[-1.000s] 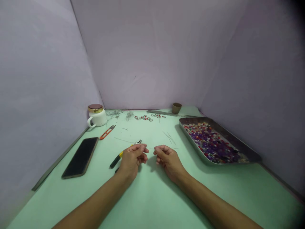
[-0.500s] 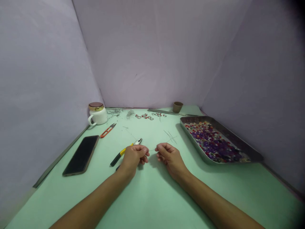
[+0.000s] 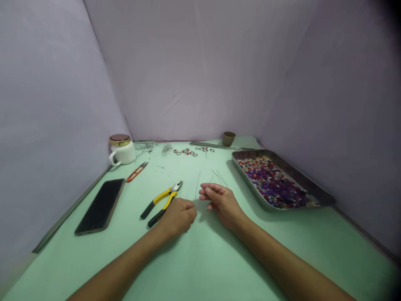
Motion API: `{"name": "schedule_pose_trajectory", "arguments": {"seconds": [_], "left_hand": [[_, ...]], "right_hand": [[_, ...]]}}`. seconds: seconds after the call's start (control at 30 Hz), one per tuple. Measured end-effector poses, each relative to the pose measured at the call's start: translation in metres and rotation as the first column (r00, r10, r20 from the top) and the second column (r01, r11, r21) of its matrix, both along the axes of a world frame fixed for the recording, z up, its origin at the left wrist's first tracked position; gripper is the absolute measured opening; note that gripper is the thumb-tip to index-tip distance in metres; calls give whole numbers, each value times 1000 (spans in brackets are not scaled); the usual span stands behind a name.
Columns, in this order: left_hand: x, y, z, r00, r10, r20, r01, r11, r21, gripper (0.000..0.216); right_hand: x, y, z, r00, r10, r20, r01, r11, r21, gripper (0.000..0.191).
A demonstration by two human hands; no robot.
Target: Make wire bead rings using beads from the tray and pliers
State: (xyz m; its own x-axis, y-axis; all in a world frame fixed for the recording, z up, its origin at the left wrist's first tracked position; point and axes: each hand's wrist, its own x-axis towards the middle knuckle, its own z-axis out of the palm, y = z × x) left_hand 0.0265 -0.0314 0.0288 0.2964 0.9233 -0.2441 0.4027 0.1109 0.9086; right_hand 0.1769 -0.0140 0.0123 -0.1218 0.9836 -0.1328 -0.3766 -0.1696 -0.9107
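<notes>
My left hand [image 3: 181, 215] is closed in a pinch beside the pliers, low over the table. A thin wire [image 3: 198, 184] rises from its fingertips, standing nearly upright. My right hand [image 3: 222, 202] is a little to the right, thumb against the index finger. A short, faint length of wire shows just above those fingers; the part between the fingertips is too fine to see. The pliers [image 3: 173, 191], with yellow and black handles, lie with handles apart, partly behind my left hand. Several loose cut wires [image 3: 220, 177] lie just beyond my right hand.
A metal tray [image 3: 255, 190] of mixed beads stands right. Left are a phone [image 3: 100, 207], orange thread snips [image 3: 137, 172] and a lidded white mug [image 3: 123, 154]. Wire-and-bead pieces [image 3: 186, 152], tangled wire [image 3: 167, 149], a small brown cup [image 3: 228, 139] and long strips [image 3: 216, 146] lie at the back.
My left hand has moved down and turned, now knuckles up. The wire that ran between both hands now stands upright at the left fingertips. The view has shifted slightly; more of the pliers shows.
</notes>
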Motion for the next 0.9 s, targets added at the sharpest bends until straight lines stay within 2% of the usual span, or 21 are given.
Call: {"name": "schedule_pose_trajectory", "arguments": {"seconds": [0.23, 0.37, 0.6, 0.77, 0.83, 0.9], "left_hand": [[1, -4, 9, 964, -59, -259, 96, 986, 133, 18], [0, -3, 5, 952, -95, -290, 138, 982, 129, 19], [1, -4, 5, 943, -102, -316, 169, 967, 190, 23], [1, -4, 5, 954, -97, -284, 161, 964, 210, 23], [0, -3, 4, 974, -88, -209, 127, 975, 181, 18], [0, 0, 3, 995, -68, -70, 73, 994, 83, 10]], "right_hand": [[3, 1, 5, 999, 40, 15, -40, 999, -8, 28], [4, 1, 5, 997, 57, 61, -60, 996, 58, 29], [3, 1, 4, 996, 81, 38, -83, 994, 64, 30], [3, 2, 2, 997, 83, -7, -82, 995, 59, 26], [3, 4, 1, 999, 19, -34, -17, 999, 43, 25], [3, 5, 1, 994, -77, -72, 78, 997, 4, 25]]}}
